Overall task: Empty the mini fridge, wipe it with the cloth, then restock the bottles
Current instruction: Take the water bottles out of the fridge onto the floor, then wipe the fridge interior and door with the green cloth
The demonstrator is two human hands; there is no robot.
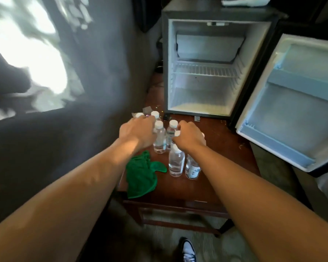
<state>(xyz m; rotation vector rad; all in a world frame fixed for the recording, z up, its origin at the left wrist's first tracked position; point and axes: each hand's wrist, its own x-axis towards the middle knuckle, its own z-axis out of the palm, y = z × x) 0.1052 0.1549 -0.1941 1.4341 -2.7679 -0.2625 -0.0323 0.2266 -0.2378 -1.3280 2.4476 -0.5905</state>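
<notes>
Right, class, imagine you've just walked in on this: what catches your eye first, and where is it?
The dark grey mini fridge on the brown wooden table, door swung open to the right, white inside empty. In front of it stand clear plastic water bottles with white caps, the left hand and right hand over them, a crumpled green cloth at their left.

The bottles [159,140] stand together on the tabletop [225,148]: some between the left hand [136,132] and the right hand [189,137], some under and beyond the left hand, two just nearer than the right hand. The cloth [140,173] lies on the tabletop nearer than the left hand, beside those two. Beyond both hands stands the mini fridge [216,87], a shelf [204,70] inside it. Its door [292,110] stands open, right of the right hand.
</notes>
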